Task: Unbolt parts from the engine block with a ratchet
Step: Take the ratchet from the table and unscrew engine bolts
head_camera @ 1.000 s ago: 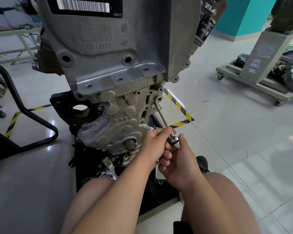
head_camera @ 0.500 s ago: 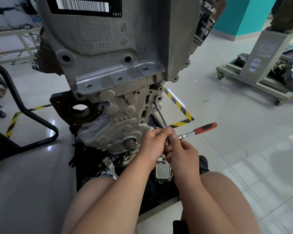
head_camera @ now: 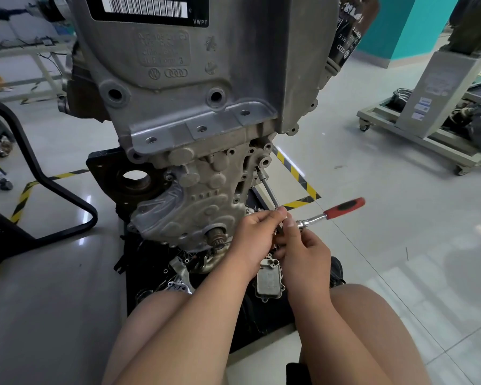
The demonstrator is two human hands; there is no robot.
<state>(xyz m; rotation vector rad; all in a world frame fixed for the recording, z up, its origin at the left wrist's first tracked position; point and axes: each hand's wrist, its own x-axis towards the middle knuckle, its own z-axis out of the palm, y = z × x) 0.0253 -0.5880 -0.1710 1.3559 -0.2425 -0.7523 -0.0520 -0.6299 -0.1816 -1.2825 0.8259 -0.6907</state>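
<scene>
The engine block (head_camera: 192,107) stands upright on a black mat (head_camera: 135,290) on the tiled floor, filling the upper middle of the view. The ratchet (head_camera: 328,213) is at its lower right. A thin extension (head_camera: 267,187) runs up from the ratchet head to a boss on the block's right edge. The red handle points right, free of both hands.

The left hand (head_camera: 254,237) pinches the lower end of the extension between thumb and curled fingers. The right hand (head_camera: 303,251) curls round the ratchet head with its thumb on top. Both hands hide the joint between head and extension.

A toothed sprocket (head_camera: 215,234) juts from the block just left of the left hand. Loose metal parts lie on the mat under the hands, among them a finned silver cover (head_camera: 269,280). The person's bare knees frame the mat.

Yellow-black tape (head_camera: 297,173) marks the floor behind the extension. A black chair frame (head_camera: 39,168) is at the left. A wheeled cart (head_camera: 417,140) at the right carries a grey stand and dark parts, in front of a teal wall (head_camera: 406,26).

A barcode label (head_camera: 145,6) on the block reads "VWPT". Below it are cast numbers, mostly illegible, then VW and four-ring logos. A black filter (head_camera: 350,31) bears the same rings; its other print is unreadable.
</scene>
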